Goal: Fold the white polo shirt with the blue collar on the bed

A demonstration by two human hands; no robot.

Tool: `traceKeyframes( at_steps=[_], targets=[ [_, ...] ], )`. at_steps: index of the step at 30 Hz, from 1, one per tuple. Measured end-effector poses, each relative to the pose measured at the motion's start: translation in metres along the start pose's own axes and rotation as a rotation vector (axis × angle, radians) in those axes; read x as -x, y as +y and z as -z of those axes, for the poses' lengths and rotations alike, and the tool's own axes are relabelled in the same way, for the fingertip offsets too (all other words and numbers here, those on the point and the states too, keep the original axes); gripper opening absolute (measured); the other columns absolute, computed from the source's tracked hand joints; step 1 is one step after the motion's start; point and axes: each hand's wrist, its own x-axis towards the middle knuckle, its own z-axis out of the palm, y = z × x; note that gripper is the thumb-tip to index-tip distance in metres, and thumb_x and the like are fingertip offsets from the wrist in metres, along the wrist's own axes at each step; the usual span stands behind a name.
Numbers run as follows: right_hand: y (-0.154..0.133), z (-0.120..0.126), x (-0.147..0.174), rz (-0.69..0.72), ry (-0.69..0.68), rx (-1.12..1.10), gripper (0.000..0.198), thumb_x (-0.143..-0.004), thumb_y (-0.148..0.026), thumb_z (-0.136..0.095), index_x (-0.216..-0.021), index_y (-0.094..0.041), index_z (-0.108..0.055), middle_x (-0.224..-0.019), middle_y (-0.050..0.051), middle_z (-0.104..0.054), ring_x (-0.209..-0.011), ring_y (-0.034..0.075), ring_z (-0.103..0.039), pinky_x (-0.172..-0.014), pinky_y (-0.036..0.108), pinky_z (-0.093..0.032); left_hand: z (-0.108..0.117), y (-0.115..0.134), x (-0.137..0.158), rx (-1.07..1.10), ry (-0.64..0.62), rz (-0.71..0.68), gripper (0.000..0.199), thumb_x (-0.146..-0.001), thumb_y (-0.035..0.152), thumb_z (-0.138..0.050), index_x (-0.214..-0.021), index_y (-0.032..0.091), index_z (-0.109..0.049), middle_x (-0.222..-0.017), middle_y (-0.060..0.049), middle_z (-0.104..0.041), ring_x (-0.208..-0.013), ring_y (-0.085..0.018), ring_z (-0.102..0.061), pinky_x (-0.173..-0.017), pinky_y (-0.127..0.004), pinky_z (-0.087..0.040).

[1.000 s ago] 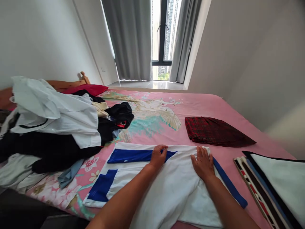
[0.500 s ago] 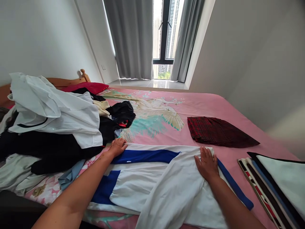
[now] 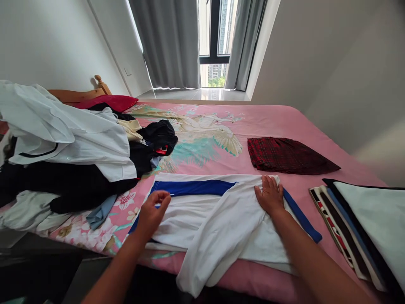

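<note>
A white long-sleeved top (image 3: pixel 183 221) with blue panels lies folded near the bed's front edge, one white sleeve (image 3: pixel 215 236) running diagonally across it and hanging over the edge. My right hand (image 3: pixel 270 196) rests flat, fingers spread, on the top's far right corner. Above the garment's left part hovers my left hand (image 3: pixel 153 213), its fingers loosely curled and a gap showing inside the thumb; I see nothing held in it. A blue strip of the garment sticks out to the right of my right wrist.
On the left is a heap of clothes with a white shirt (image 3: pixel 69 131) over black garments (image 3: pixel 79 185). A red plaid skirt (image 3: pixel 287 156) lies beyond my right hand. Folded clothes (image 3: pixel 363 219) are stacked at right. The pink bed sheet (image 3: pixel 268 120) reaches towards the window.
My left hand has lifted off the top's far left corner and come nearer to me, its fingers curling. My right hand stays pressed on the cloth. The view has tipped downward.
</note>
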Motion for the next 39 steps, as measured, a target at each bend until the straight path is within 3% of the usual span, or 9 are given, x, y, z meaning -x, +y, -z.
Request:
traceKeyframes(
  at_steps=[5,9,15,18,22,25,28,35,39],
  targets=[
    [0.005,0.002,0.004,0.013,0.022,-0.049,0.065,-0.089,-0.047,-0.023,-0.141,-0.009,-0.030,-0.148,0.011,-0.030,-0.138,0.024,-0.016,-0.113,0.051,-0.008,-0.011,0.012,0.145,0.231,-0.092,0.176,0.041,-0.087,0.046,-0.046,-0.058,0.017,-0.050,-0.058,0.000,-0.048,-0.059,-0.013,-0.046,-0.058,-0.023,-0.039],
    [0.007,0.002,0.005,0.011,-0.014,-0.116,0.064,-0.089,-0.046,-0.027,-0.142,-0.010,-0.029,-0.149,0.013,-0.026,-0.139,0.025,-0.012,-0.113,0.051,-0.002,-0.027,-0.018,0.201,0.152,-0.263,0.389,0.038,-0.079,0.052,-0.055,-0.066,0.017,-0.054,-0.066,-0.002,-0.055,-0.064,-0.015,-0.050,-0.061,-0.024,-0.041],
    [-0.012,0.039,0.002,-0.067,-0.035,-0.261,0.061,-0.088,-0.044,-0.034,-0.137,-0.009,-0.037,-0.147,0.018,-0.028,-0.137,0.032,-0.017,-0.110,0.060,-0.007,-0.027,-0.038,0.203,0.091,-0.372,0.432,0.058,-0.068,0.052,-0.066,-0.112,0.014,-0.061,-0.118,-0.013,-0.059,-0.109,-0.029,-0.053,-0.093,-0.036,-0.040],
    [-0.034,0.078,0.036,-0.048,0.117,-0.406,0.055,-0.090,-0.043,-0.028,-0.133,-0.011,-0.040,-0.140,0.016,-0.039,-0.132,0.027,-0.029,-0.110,0.051,-0.021,-0.027,-0.034,0.197,0.180,-0.432,0.367,0.041,-0.072,0.052,-0.064,-0.091,0.016,-0.068,-0.100,-0.009,-0.064,-0.096,-0.026,-0.056,-0.086,-0.032,-0.041],
    [-0.066,0.115,0.141,0.188,0.208,-0.661,0.037,-0.091,-0.041,-0.033,-0.111,-0.017,-0.052,-0.112,0.014,-0.057,-0.107,0.023,-0.051,-0.095,0.040,-0.043,-0.029,-0.028,0.197,0.522,-0.466,0.426,0.046,-0.074,0.058,-0.060,-0.058,0.015,-0.055,-0.057,0.000,-0.050,-0.058,-0.013,-0.045,-0.057,-0.024,-0.034],
    [-0.086,0.118,0.223,0.495,0.118,-0.786,0.017,-0.086,-0.022,-0.046,-0.100,-0.022,-0.057,-0.096,0.009,-0.060,-0.099,0.023,-0.054,-0.089,0.041,-0.044,-0.027,-0.024,0.198,0.824,-0.513,0.616,0.043,-0.071,0.056,-0.066,-0.067,0.014,-0.059,-0.059,0.000,-0.055,-0.055,-0.011,-0.046,-0.056,-0.023,-0.036],
    [-0.101,0.109,0.269,0.661,0.015,-0.779,0.026,-0.081,-0.007,-0.046,-0.099,-0.023,-0.057,-0.095,0.006,-0.060,-0.095,0.021,-0.053,-0.084,0.038,-0.044,-0.020,-0.015,0.198,0.933,-0.515,0.810,0.035,-0.072,0.045,-0.070,-0.089,0.014,-0.066,-0.085,-0.005,-0.068,-0.077,-0.018,-0.060,-0.073,-0.027,-0.045],
    [-0.122,0.097,0.275,0.616,0.107,-0.549,0.025,-0.082,-0.007,-0.045,-0.098,-0.020,-0.059,-0.097,0.006,-0.056,-0.092,0.021,-0.046,-0.081,0.038,-0.039,-0.006,0.006,0.202,1.259,-0.694,0.939,0.038,-0.081,0.041,-0.063,-0.103,0.009,-0.065,-0.090,-0.012,-0.070,-0.085,-0.023,-0.065,-0.080,-0.032,-0.048],
    [-0.113,0.099,0.278,0.597,0.119,-0.557,0.012,-0.082,-0.010,-0.048,-0.083,-0.018,-0.056,-0.091,0.005,-0.054,-0.090,0.020,-0.045,-0.083,0.039,-0.037,-0.009,0.001,0.205,1.155,-0.568,0.837,0.031,-0.072,0.040,-0.073,-0.080,0.012,-0.062,-0.069,-0.002,-0.064,-0.062,-0.012,-0.057,-0.061,-0.023,-0.043]
  ],
)
